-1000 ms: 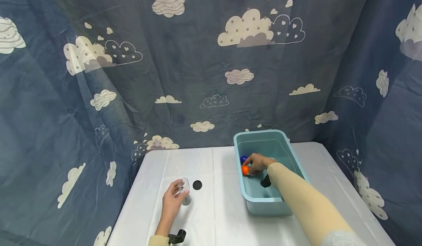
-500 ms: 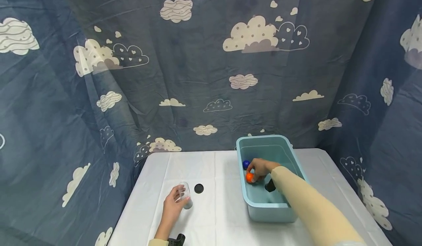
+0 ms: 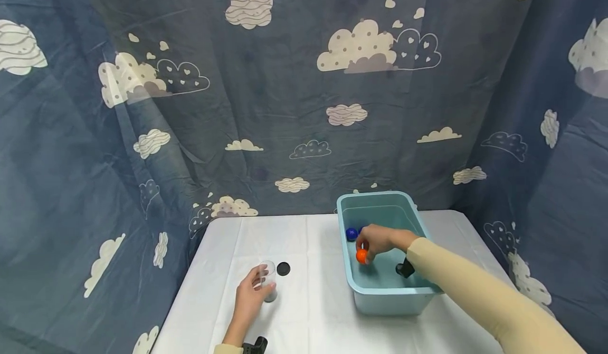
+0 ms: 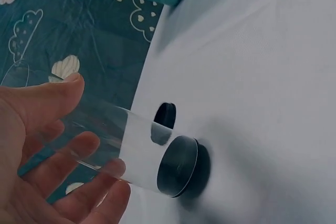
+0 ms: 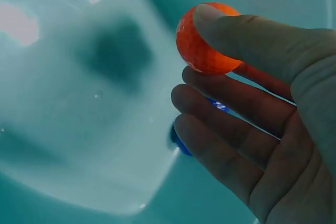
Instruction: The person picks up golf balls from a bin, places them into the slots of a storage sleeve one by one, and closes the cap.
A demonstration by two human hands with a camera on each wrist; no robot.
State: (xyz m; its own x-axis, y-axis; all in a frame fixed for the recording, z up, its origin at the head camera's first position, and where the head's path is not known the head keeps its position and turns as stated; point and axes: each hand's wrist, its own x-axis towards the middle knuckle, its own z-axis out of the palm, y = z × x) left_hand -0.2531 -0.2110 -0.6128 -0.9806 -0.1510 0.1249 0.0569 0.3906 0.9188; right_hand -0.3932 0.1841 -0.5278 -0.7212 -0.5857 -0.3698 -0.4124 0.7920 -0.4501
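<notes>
My left hand (image 3: 248, 294) grips a clear cylinder (image 4: 139, 153) with a dark base, its thumb on one side and fingers round the other. The cylinder's base is close over the white table. Beside it lies a black disc (image 3: 283, 268), like a lid. Inside the light-blue plastic tub (image 3: 350, 275), my right hand (image 3: 380, 239) pinches an orange ball (image 5: 207, 43) with a dimpled surface between thumb and index finger. In the right wrist view its other fingers extend loosely below the ball. A blue ball (image 3: 351, 234) sits by the tub's left wall, with another partly hidden behind my right hand.
The tub stands at the right of the white-covered table (image 3: 328, 312), its walls rising round my right hand. A dark blue curtain (image 3: 266, 106) with cloud prints hangs behind the table and along both sides.
My right hand has shifted slightly right inside the tub with the orange ball, away from the left wall. A second blue ball now shows. My left hand keeps its hold on the cylinder.
</notes>
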